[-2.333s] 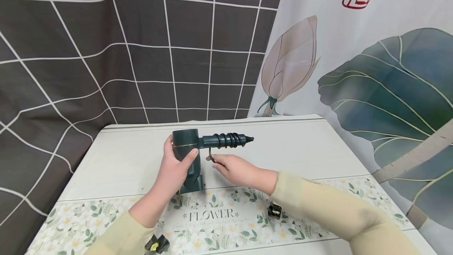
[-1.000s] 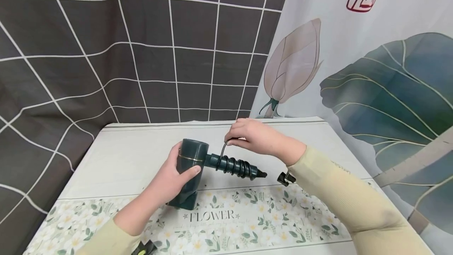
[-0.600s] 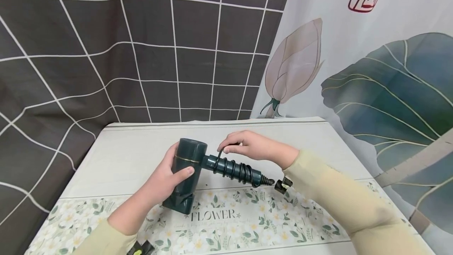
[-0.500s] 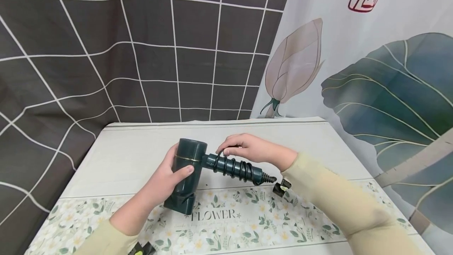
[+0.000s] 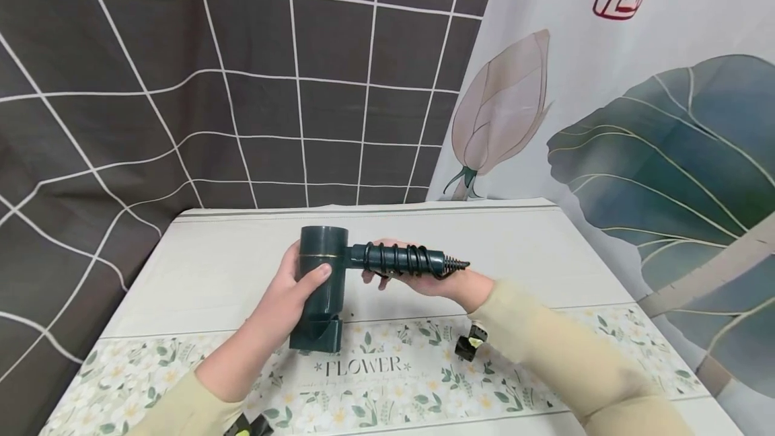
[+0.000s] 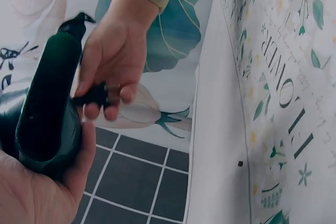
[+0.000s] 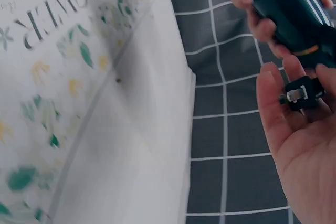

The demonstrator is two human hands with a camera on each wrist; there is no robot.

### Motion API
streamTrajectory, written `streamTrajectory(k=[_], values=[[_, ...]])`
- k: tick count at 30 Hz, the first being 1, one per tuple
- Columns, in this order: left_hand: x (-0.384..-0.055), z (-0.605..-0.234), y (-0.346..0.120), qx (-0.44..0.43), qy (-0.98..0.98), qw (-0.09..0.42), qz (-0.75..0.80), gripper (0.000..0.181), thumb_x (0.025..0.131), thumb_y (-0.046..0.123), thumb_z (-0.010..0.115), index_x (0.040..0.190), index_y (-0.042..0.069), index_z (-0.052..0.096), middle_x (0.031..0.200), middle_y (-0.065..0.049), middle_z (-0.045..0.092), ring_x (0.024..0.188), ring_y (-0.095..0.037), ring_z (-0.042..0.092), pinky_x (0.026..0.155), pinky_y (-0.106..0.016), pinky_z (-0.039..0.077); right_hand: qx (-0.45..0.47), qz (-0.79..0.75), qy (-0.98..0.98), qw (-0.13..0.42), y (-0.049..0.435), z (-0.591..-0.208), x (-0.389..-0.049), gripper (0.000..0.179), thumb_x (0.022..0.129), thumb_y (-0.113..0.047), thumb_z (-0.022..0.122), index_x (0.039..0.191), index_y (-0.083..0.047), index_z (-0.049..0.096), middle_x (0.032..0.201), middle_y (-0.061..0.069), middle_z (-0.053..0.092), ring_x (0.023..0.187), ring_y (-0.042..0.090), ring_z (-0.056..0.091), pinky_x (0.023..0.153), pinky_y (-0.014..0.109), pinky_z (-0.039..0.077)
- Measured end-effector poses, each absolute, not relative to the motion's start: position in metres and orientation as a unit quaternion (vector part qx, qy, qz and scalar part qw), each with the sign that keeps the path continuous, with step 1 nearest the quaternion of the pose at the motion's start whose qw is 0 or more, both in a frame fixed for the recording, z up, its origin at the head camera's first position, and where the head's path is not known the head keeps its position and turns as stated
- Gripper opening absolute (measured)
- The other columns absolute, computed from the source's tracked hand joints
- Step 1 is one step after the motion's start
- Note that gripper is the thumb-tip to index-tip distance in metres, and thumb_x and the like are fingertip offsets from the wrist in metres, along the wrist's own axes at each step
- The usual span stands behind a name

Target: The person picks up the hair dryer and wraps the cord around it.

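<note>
A dark green hair dryer is held up above the table, its barrel nearly upright and its handle pointing right. My left hand grips the barrel, thumb across the front. A black cord winds in several turns round the handle. My right hand is behind and under the handle, partly hidden by it in the head view. Both wrist views show that hand palm up. In the right wrist view a small black plug with metal prongs sits between its thumb and curled fingers. The left wrist view also shows the plug.
A white table cover with a floral band and the word FLOWER lies below. Behind stands a dark grid-patterned curtain; at the right hangs a pale cloth with leaf and bud prints.
My right hand has gone from above the handle, where it pulled the cord, round to below and behind it. The handle has swung up from a downward slant to near level.
</note>
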State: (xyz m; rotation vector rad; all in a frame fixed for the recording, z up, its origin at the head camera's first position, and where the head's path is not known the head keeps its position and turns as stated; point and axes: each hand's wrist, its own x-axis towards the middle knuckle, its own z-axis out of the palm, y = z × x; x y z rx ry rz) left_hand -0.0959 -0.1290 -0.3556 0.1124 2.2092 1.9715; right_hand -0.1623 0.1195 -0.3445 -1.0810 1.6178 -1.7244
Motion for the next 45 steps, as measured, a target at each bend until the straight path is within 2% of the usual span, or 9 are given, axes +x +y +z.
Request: streamTrajectory(k=[3,5,11,17,20,27,34,38,45], values=[[-0.098,-0.354,-0.125,0.014,0.74,0.081,0.668,0.085,0.096,0.046,0.06,0.158,0.021,0.007,0.151,-0.014,0.034,0.131,-0.032,0.042,0.109,-0.06,0.027,-0.374,-0.631,0.64,0.23,0.113,-0.351,-0.162,0.029,0.103,-0.022,0.054,0.121,0.0,0.049,0.112,0.028,0.065,0.105,0.03,0.064,0.084,0.043,0.055],[-0.099,-0.354,-0.123,0.003,0.74,0.075,0.668,0.087,0.095,0.047,0.061,0.158,0.02,0.007,0.151,-0.014,0.033,0.132,-0.032,0.041,0.11,-0.06,0.027,-0.368,-0.625,0.655,0.212,0.111,-0.361,-0.164,0.035,0.105,-0.018,0.049,0.127,0.009,0.047,0.119,0.035,0.06,0.109,0.036,0.062,0.087,0.046,0.055],[-0.104,-0.356,-0.118,-0.018,0.748,0.065,0.66,0.089,0.095,0.049,0.062,0.158,0.019,0.007,0.154,-0.014,0.031,0.136,-0.032,0.038,0.112,-0.062,0.023,-0.287,-0.666,0.657,0.207,0.106,-0.393,-0.167,0.054,0.103,-0.037,0.052,0.137,0.005,0.05,0.122,0.022,0.06,0.113,0.027,0.064,0.09,0.043,0.054],[-0.111,-0.362,-0.116,-0.037,0.754,0.057,0.653,0.096,0.094,0.051,0.062,0.159,0.013,0.003,0.156,-0.018,0.028,0.139,-0.034,0.036,0.113,-0.061,0.024,-0.218,-0.7,0.653,0.188,0.096,-0.403,-0.161,0.035,0.105,-0.014,0.046,0.134,0.007,0.047,0.108,0.009,0.063,0.088,0.016,0.068,0.073,0.031,0.057],[-0.115,-0.364,-0.114,-0.043,0.76,0.057,0.646,0.098,0.093,0.052,0.062,0.159,0.012,0.001,0.157,-0.02,0.025,0.14,-0.036,0.034,0.113,-0.061,0.024,-0.193,-0.705,0.654,0.193,0.092,-0.404,-0.16,0.035,0.103,-0.005,0.045,0.136,0.008,0.044,0.108,0.008,0.063,0.085,0.014,0.067,0.07,0.027,0.056],[-0.127,-0.37,-0.108,-0.06,0.782,0.057,0.618,0.1,0.093,0.053,0.062,0.159,0.011,0.0,0.155,-0.024,0.027,0.138,-0.039,0.037,0.111,-0.062,0.027,-0.104,-0.733,0.636,0.219,0.086,-0.405,-0.159,0.041,0.103,-0.005,0.046,0.141,0.009,0.037,0.129,0.03,0.056,0.102,0.024,0.069,0.081,0.028,0.057],[-0.14,-0.38,-0.106,-0.068,0.803,0.06,0.589,0.098,0.094,0.051,0.061,0.158,0.007,0.002,0.155,-0.027,0.028,0.138,-0.042,0.037,0.111,-0.061,0.028,0.03,-0.761,0.608,0.225,0.076,-0.414,-0.163,0.04,0.1,-0.007,0.054,0.136,0.01,0.046,0.132,0.029,0.051,0.098,0.023,0.07,0.079,0.024,0.056],[-0.148,-0.39,-0.106,-0.077,0.807,0.07,0.581,0.097,0.094,0.051,0.059,0.157,0.003,0.003,0.154,-0.028,0.028,0.138,-0.042,0.037,0.111,-0.06,0.028,0.069,-0.764,0.604,0.217,0.07,-0.421,-0.164,0.034,0.099,-0.004,0.054,0.129,0.012,0.051,0.126,0.03,0.057,0.088,0.019,0.071,0.078,0.025,0.057],[-0.159,-0.403,-0.105,-0.084,0.82,0.098,0.558,0.098,0.095,0.053,0.055,0.156,-0.001,0.0,0.152,-0.031,0.028,0.14,-0.044,0.032,0.111,-0.061,0.028,0.1,-0.757,0.611,0.208,0.066,-0.428,-0.169,0.026,0.098,-0.004,0.057,0.119,0.011,0.057,0.099,0.017,0.066,0.075,0.016,0.068,0.072,0.024,0.057]])
